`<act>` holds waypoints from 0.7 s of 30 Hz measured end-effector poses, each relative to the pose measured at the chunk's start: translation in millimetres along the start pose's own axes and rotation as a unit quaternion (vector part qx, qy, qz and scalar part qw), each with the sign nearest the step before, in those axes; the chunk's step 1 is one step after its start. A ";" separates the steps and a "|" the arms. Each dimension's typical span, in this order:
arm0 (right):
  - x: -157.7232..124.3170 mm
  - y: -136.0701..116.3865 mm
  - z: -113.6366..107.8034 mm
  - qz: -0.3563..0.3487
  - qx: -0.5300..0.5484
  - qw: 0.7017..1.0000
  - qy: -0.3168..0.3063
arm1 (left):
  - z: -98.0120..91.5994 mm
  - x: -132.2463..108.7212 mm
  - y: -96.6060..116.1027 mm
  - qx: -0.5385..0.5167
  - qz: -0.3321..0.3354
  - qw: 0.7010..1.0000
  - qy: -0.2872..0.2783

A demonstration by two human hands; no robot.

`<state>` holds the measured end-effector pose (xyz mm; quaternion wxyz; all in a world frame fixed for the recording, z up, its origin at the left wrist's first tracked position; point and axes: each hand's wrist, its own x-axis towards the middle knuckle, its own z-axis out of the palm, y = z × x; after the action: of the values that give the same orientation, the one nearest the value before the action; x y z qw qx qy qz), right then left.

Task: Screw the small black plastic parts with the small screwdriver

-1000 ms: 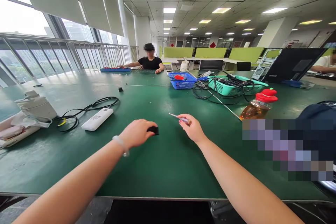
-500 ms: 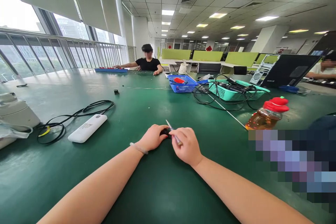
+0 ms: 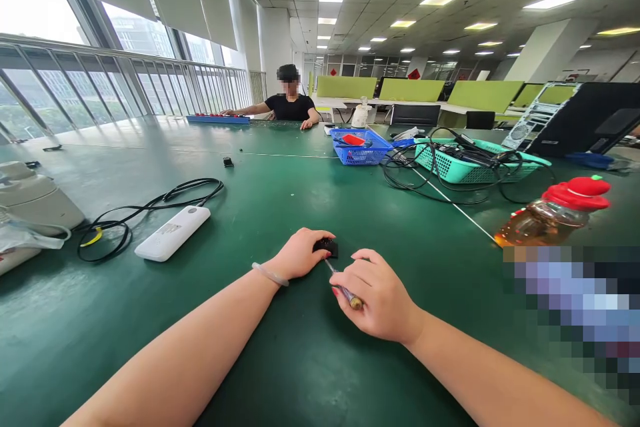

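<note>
My left hand [image 3: 300, 255] rests on the green table with thumb and fingers closed on a small black block [image 3: 331, 247]. Its exact kind cannot be made out, and the hand covers part of it. A pale bracelet circles the left wrist. In my right hand [image 3: 377, 293] is a small screwdriver [image 3: 350, 295], its thin metal shaft pointing up and left at the block's near edge. Whether the tip touches the block I cannot tell. The handle's brass-coloured end faces me.
A white power bank [image 3: 173, 233] and coiled black cable [image 3: 120, 221] lie left. Farther back are a blue basket [image 3: 361, 155], a green basket [image 3: 445, 170] with cables, and a small black piece [image 3: 229, 161]. A red-lidded bottle [image 3: 550, 217] stands right. A person [image 3: 290, 103] sits opposite.
My right hand has moved right and nearer to me. The screwdriver tip has come from above the black block down to its near side. More of the block shows. The view has shifted slightly.
</note>
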<state>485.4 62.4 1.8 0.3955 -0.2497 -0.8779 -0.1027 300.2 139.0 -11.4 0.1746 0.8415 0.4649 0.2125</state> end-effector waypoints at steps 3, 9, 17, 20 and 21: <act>-1.3 2.8 -1.4 0.008 -0.007 1.000 -0.003 | -1.1 0.3 1.5 -0.006 0.001 1.000 0.000; -2.2 9.0 -1.7 0.021 -0.019 1.000 0.003 | -0.6 0.6 1.6 -0.010 -0.003 1.000 -0.001; -4.9 -5.2 3.1 0.000 -0.062 0.988 -0.142 | -1.5 -0.3 3.6 -0.006 -0.002 1.000 0.002; -6.5 -7.8 5.7 -0.016 -0.066 0.976 -0.209 | -2.3 -1.0 5.0 -0.002 -0.010 1.000 0.003; -6.8 -7.9 6.5 -0.020 -0.063 0.972 -0.226 | -2.2 -1.2 5.1 -0.003 -0.010 1.000 0.002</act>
<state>480.9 55.7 -7.5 0.1686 -0.2729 -0.9411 -0.1069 302.0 135.6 -7.2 0.1779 0.8357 0.4735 0.2139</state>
